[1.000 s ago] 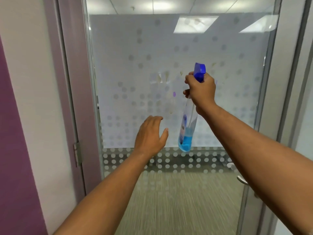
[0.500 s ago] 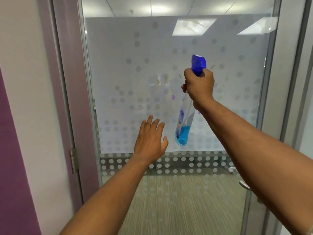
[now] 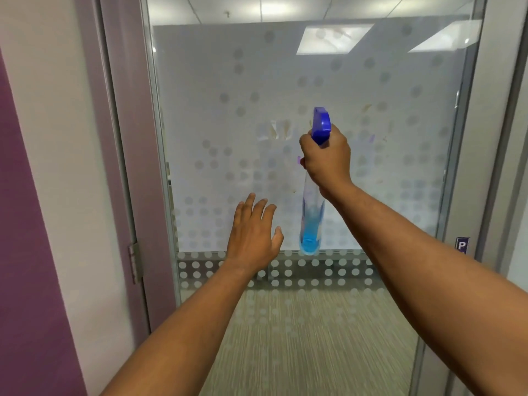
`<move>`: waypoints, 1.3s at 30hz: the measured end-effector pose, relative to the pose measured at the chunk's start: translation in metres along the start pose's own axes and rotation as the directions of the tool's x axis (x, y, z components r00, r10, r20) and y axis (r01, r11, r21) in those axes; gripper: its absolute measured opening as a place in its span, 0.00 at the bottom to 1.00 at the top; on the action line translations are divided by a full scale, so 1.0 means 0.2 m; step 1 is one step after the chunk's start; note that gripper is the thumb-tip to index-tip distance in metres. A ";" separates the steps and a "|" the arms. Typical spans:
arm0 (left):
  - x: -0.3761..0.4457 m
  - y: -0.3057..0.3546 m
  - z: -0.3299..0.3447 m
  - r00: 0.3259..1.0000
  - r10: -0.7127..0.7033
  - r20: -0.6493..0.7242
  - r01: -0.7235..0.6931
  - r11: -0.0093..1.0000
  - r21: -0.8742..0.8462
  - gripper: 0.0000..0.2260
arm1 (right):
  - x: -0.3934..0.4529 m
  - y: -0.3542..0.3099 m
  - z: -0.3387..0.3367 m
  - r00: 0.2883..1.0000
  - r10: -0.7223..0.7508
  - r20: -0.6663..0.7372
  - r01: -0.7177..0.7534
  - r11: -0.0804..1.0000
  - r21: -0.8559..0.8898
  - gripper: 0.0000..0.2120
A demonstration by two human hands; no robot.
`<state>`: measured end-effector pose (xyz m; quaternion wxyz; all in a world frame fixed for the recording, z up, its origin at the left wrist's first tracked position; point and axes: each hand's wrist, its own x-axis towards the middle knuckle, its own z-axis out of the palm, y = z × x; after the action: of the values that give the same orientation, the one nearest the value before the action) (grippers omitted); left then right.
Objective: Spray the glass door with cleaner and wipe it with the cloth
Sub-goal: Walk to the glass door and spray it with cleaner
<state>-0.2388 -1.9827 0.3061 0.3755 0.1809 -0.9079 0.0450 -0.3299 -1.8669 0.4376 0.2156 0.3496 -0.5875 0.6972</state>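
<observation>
support: floor [image 3: 314, 338] | surface: grey-beige carpet with fine streaked pattern | seen through the lower clear part of the glass door [image 3: 200, 115] | extent: from near bottom edge to far dotted band | items lying on it: none visible

This is an office. A frameless glass door [image 3: 300, 172] carries a frosted privacy band patterned with dots, the sort used on meeting rooms. Its glass reflects a suspended tile ceiling with recessed rectangular light panels [image 3: 333, 38]. Through the clear lower part shows striped commercial carpet [image 3: 308, 338]. At left, a grey door frame [image 3: 125, 167] with a metal hinge [image 3: 135, 262] meets a white and purple wall [image 3: 31, 252].
</observation>
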 end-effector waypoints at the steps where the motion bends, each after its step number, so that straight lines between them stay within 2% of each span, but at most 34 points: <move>1: -0.01 0.00 0.00 1.000 -0.003 0.007 0.003 1.000 0.005 0.25 | -0.01 0.00 0.01 1.000 -0.025 0.008 0.025 0.999 -0.028 0.09; 4: -0.03 -0.01 -0.01 1.000 -0.015 0.018 0.015 1.000 0.003 0.26 | -0.04 -0.01 0.02 0.996 -0.050 0.070 0.054 0.997 -0.061 0.13; 7: -0.04 -0.02 -0.02 0.999 -0.030 0.027 0.030 1.000 0.001 0.26 | -0.08 -0.02 0.04 0.991 -0.009 0.134 0.017 0.998 -0.059 0.15; 12: -0.07 -0.03 -0.02 0.998 -0.050 0.031 0.050 0.999 0.011 0.26 | -0.15 0.00 0.08 0.992 -0.033 0.118 0.039 0.998 -0.046 0.13; 16: -0.10 -0.05 -0.01 0.998 -0.064 0.018 0.064 0.998 0.006 0.26 | -0.17 -0.01 0.08 0.983 -0.036 0.179 0.044 0.998 -0.036 0.18; 18: -0.10 -0.05 -0.01 0.996 -0.083 0.033 0.082 0.997 0.012 0.26 | -0.18 -0.03 0.08 0.979 -0.027 0.200 0.032 0.999 -0.023 0.17; 23: -0.13 -0.05 -0.02 0.994 -0.108 0.018 0.109 0.994 -0.025 0.25 | -0.24 -0.01 0.08 0.994 -0.046 0.097 0.052 0.996 -0.066 0.14; 28: -0.14 -0.04 -0.04 0.993 -0.120 0.001 0.120 0.990 -0.073 0.24 | -0.26 -0.03 0.06 0.989 -0.010 0.149 0.008 1.000 0.015 0.15; 33: -0.15 -0.02 -0.05 0.990 -0.137 0.021 0.138 0.986 -0.091 0.24 | -0.29 -0.06 0.05 0.986 0.046 0.163 -0.063 0.993 0.104 0.12; 39: -0.20 0.00 -0.08 0.993 -0.115 0.012 0.116 0.988 -0.104 0.23 | -0.33 -0.04 0.05 0.998 -0.016 0.061 0.015 1.000 0.023 0.10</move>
<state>-0.2032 -1.9671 0.2899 0.3837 0.2134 -0.8981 -0.0250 -0.2776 -1.8684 0.3944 0.1991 0.3776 -0.5833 0.6911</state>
